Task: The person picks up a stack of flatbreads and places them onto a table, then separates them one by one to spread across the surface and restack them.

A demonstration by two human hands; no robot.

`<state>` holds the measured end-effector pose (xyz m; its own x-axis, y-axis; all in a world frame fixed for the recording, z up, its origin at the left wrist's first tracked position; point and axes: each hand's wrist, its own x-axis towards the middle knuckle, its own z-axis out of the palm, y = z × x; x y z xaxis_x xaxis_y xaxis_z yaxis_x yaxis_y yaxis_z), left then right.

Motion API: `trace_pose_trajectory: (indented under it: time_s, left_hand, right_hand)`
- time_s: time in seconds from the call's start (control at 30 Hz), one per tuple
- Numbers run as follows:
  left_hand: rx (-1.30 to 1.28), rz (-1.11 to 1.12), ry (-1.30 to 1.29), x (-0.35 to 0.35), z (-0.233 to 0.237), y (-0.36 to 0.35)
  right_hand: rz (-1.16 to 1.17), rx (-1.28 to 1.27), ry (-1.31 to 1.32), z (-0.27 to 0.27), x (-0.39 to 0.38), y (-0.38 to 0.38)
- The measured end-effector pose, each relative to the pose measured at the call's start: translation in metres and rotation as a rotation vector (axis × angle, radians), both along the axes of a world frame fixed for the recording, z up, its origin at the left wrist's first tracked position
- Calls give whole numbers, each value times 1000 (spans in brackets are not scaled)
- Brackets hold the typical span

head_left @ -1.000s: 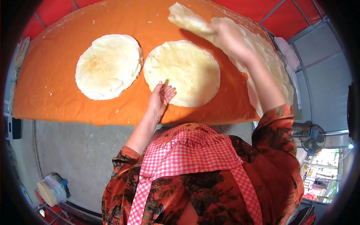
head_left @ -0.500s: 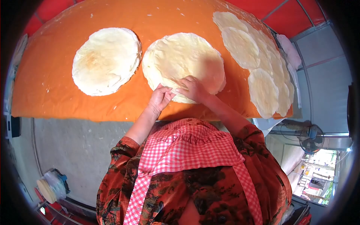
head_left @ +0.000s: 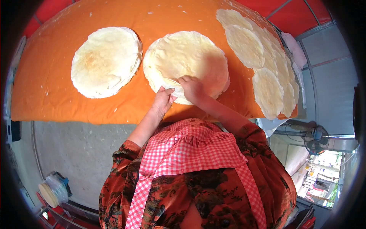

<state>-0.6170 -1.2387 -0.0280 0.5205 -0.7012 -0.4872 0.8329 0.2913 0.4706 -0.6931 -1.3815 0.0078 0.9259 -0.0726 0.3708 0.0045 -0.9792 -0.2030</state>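
Thin, pale round flatbreads lie in a stack (head_left: 183, 51) on the orange cloth, straight in front of me. My left hand (head_left: 164, 100) is closed at the near edge of this stack, thumb on top, pinching the rim of a flatbread. Just to its right, my right hand (head_left: 192, 89) rests over the near part of the stack. Its fingers are bent and drawn together on the top flatbread, near a small raised fold; the fingertips are partly hidden. A second stack of flatbreads (head_left: 106, 61), browned a little in the middle, sits to the left, apart from both hands.
Overlapping single flatbreads (head_left: 268, 91) are spread along the right side of the orange cloth (head_left: 61, 103). The table's near edge runs close to my checked apron (head_left: 190, 152). A fan (head_left: 317, 139) stands at the right, beyond the table.
My right hand has shifted slightly left and its fingers have drawn closer together over the top flatbread. My left hand stays at the rim of the stack.
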Motion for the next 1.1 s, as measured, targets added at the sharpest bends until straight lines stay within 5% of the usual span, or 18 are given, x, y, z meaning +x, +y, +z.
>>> trace_pose_trajectory:
  time_s: [0.37, 0.6, 0.7, 0.83, 1.0, 1.07, 1.1]
  left_hand:
    - [71, 26, -16, -3, -7, -4]
    - [-92, 33, 58, -3, 14, 2]
    - [-182, -71, 79, 5, -11, 4]
    - [-329, -62, 113, 9, 25, 8]
    - [-166, 16, -8, 21, 22, 1]
    - [-129, 49, -14, 24, 24, -2]
    - [-101, 67, -14, 28, 29, -3]
  right_hand:
    - [-42, -125, 192, 4, -11, 10]
    - [-62, -31, 146, 36, -28, 32]
    - [-66, -46, -15, 18, -23, 18]
    - [-122, 193, 455, 113, 19, -6]
    - [51, 385, 269, 269, 48, -69]
    - [-179, 667, 287, 311, 40, -91]
    - [-95, 860, 263, 316, 36, -108]
